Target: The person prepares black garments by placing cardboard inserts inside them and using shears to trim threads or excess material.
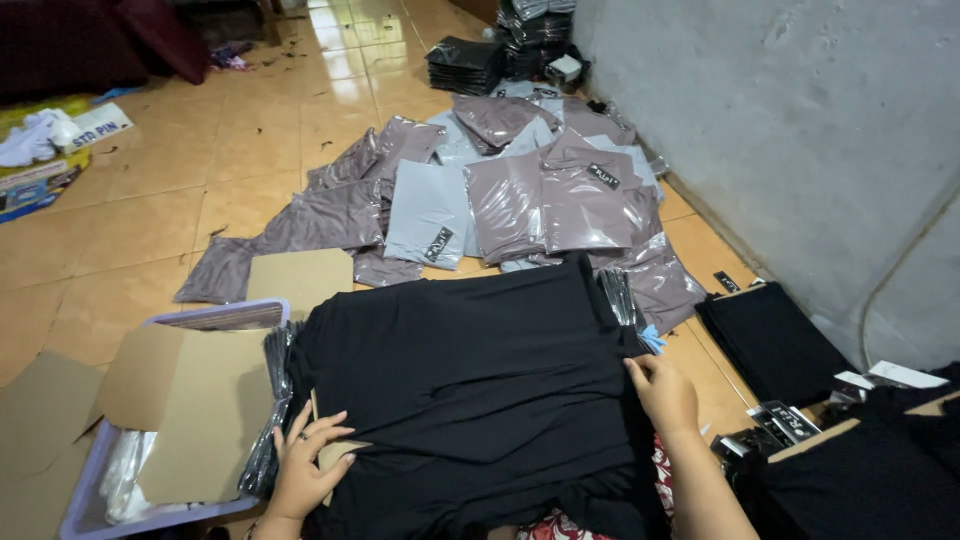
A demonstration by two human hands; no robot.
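Tiled floor is covered with bagged mauve and grey garments. Black garment is spread flat in front. Left hand is laid open on its left edge; right hand pinches the right edge.

Glossy orange floor tiles reflect soft light beside a rough grey plastered wall; a dark maroon sofa stands at the far left.
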